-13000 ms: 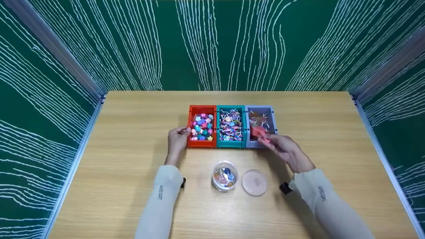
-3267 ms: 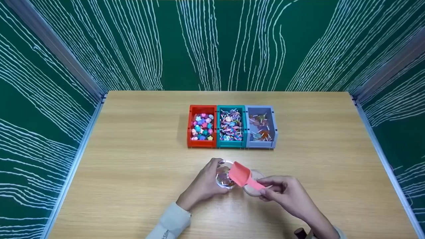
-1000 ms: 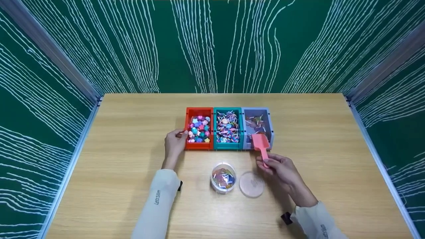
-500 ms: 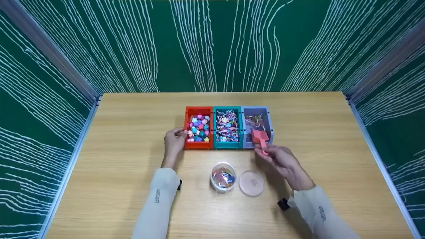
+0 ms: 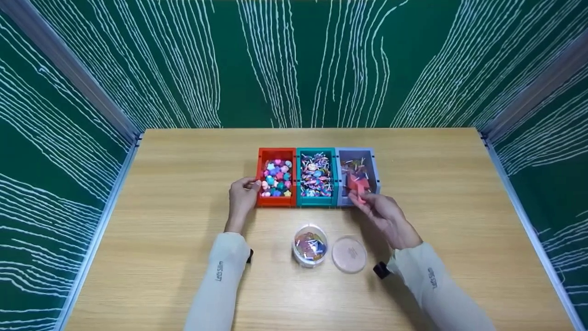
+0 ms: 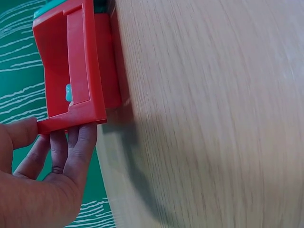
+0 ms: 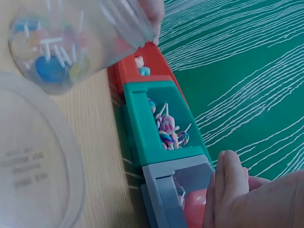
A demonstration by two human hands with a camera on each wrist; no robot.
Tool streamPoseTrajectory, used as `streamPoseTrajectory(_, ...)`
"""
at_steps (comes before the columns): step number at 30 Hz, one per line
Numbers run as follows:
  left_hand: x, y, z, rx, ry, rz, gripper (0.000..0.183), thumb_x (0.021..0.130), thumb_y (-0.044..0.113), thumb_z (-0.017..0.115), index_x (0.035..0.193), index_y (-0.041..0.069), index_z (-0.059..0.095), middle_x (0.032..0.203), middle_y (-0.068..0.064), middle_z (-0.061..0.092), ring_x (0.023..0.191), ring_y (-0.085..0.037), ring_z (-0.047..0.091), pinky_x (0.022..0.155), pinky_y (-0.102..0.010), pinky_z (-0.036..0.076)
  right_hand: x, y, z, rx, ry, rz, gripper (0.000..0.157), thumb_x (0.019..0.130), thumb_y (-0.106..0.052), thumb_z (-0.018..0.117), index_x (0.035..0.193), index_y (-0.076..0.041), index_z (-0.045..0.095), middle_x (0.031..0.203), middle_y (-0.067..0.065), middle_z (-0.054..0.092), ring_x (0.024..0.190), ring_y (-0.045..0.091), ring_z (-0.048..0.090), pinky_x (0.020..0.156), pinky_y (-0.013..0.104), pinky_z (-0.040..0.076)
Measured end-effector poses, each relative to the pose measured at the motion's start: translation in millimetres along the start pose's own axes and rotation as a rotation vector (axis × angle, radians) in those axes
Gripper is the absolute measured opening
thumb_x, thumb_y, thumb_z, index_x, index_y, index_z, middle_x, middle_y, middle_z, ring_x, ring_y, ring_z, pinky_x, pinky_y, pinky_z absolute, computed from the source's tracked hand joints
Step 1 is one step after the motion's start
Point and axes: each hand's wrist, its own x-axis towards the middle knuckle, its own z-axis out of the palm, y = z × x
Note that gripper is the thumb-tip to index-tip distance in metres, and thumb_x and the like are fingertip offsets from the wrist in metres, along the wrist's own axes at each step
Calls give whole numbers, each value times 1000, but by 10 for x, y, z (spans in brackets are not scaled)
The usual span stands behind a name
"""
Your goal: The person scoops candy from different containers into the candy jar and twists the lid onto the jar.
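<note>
My left hand (image 5: 243,195) grips the left edge of the red bin (image 5: 262,199), with the thumb on one side of the wall and the fingers on the other, as the left wrist view shows. In my right hand (image 5: 388,216) is the handle of a pink scoop (image 5: 357,183), whose blade lies down in the grey bin (image 5: 377,172) among small clear lollipop-shaped pieces (image 5: 356,165). The fingers partly hide the scoop in the right wrist view. A clear round jar (image 7: 114,28) with similar lollipop pieces (image 7: 51,69) inside stands in front of the bins.
Between the red and grey bins, a teal bin (image 5: 317,201) holds striped lollipop charms (image 7: 167,124). Colourful beads (image 5: 275,177) fill part of the red bin. The jar's round lid (image 5: 349,254) lies flat on the wooden table (image 5: 183,184), right of the jar.
Since 3.3 s ago my left hand has left the jar for the red bin, and my right hand has carried the scoop from the jar to the grey bin. Lately the scoop has sunk deeper there.
</note>
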Motion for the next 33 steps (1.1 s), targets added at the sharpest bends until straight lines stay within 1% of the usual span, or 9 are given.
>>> streamPoseTrajectory(2,0,8,4,2,-3,-1,22,102,8,68,118,-5,77,102,-19,73,95,-30,65,84,-38,53,14,1,22,-37,14,-20,50,108,2,51,156,-5,37,114,19,72,119,24,72,98,29,56)
streamPoseTrajectory(4,-2,11,4,3,-4,-4,22,102,8,68,119,-4,77,103,-19,73,96,-30,65,86,-39,53,30,13,38,-95,24,-50,49,108,2,52,155,-3,39,112,18,72,114,23,74,97,28,57)
streamPoseTrajectory(8,6,-5,0,1,-3,-6,22,102,8,67,119,-4,76,101,-18,73,95,-29,64,83,-35,52,77,70,51,-284,15,-158,49,107,5,50,155,6,39,107,15,72,98,19,78,95,26,57)
streamPoseTrajectory(12,10,-18,2,6,12,12,21,101,7,68,116,-5,77,97,-17,73,92,-28,65,80,-34,52,164,144,31,-445,16,-300,49,104,9,49,151,16,36,99,14,75,81,15,78,82,24,61)
streamPoseTrajectory(16,-4,2,3,7,12,0,22,101,8,68,117,-4,77,96,-16,73,92,-28,65,83,-38,53,261,190,22,-522,59,-386,46,102,12,50,146,20,40,98,17,73,74,14,76,75,26,63)
streamPoseTrajectory(18,-9,12,5,1,7,-9,22,102,8,68,118,-4,77,97,-16,72,92,-27,64,82,-37,53,299,193,24,-544,83,-403,45,101,12,50,145,20,44,99,18,71,74,14,76,75,26,63)
streamPoseTrajectory(24,-8,6,16,-9,15,1,21,101,7,68,116,-5,77,95,-16,73,90,-26,65,78,-32,50,375,182,11,-569,93,-412,46,103,11,50,148,18,42,109,22,65,80,14,76,83,27,62)
streamPoseTrajectory(29,-10,5,13,-4,9,-3,22,101,7,68,117,-5,77,97,-16,73,91,-26,64,79,-33,51,407,195,-8,-598,104,-418,47,104,10,49,150,17,41,124,30,62,83,13,76,86,27,61)
streamPoseTrajectory(33,-11,13,12,5,2,-9,21,102,7,67,117,-5,77,99,-17,72,93,-27,63,82,-35,51,403,218,-31,-616,113,-435,46,105,9,49,150,15,42,128,31,61,84,12,75,87,27,61)
